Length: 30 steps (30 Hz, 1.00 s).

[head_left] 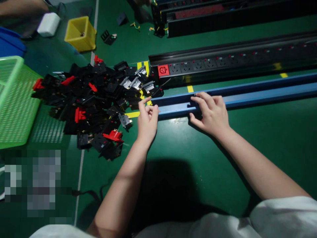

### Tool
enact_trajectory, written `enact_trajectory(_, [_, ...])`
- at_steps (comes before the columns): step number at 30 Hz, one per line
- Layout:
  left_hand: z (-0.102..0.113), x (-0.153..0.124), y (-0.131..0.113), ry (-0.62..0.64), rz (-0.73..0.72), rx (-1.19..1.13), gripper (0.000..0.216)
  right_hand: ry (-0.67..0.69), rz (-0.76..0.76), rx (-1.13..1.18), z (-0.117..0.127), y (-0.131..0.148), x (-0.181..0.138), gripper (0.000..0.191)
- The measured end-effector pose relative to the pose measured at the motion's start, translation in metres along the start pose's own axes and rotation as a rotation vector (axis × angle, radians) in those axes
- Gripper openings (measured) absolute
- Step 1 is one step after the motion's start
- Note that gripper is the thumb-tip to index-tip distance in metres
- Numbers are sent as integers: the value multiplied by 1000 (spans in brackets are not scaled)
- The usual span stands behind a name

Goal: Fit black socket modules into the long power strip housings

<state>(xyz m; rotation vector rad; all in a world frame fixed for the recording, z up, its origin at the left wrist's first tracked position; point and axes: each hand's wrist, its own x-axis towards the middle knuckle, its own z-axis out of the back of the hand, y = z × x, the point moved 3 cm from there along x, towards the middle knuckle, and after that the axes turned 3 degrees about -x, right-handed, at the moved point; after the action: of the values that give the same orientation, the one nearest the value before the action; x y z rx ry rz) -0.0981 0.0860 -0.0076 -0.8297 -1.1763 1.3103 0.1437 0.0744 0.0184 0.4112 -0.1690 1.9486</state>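
A long blue channel rail with raised side walls lies across the green table, its left end in front of me. At that end is my left hand, closed, with the index finger by the far corner and the thumb at the near wall. My right hand straddles the rail further right, fingertips at the far wall and thumb by the near edge. Left of my hands spreads a heap of black socket modules, with some red and grey ones among them. Part of the rail is hidden under my right hand.
Behind the rail lies a black power strip with a red socket at its left end. A green basket and a yellow bin stand left. More black housings lie at the back. Yellow tape marks the table.
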Motion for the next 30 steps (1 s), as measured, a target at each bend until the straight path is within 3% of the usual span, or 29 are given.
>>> enact_trajectory(11, [0,-1,2,-6,-5,-24,45,48,-6,46,3,4,0,55])
enact_trajectory(17, [1,0,0,-45,89,-141,38,4,-3,73,4,1,-1,45])
enact_trajectory(23, [3,2,-4,-58,35,-130,29,-34,20,90,5,-4,-1,47])
enact_trajectory(30, [11,2,-10,-257,91,-266,56,-75,30,164,5,-4,-1,45])
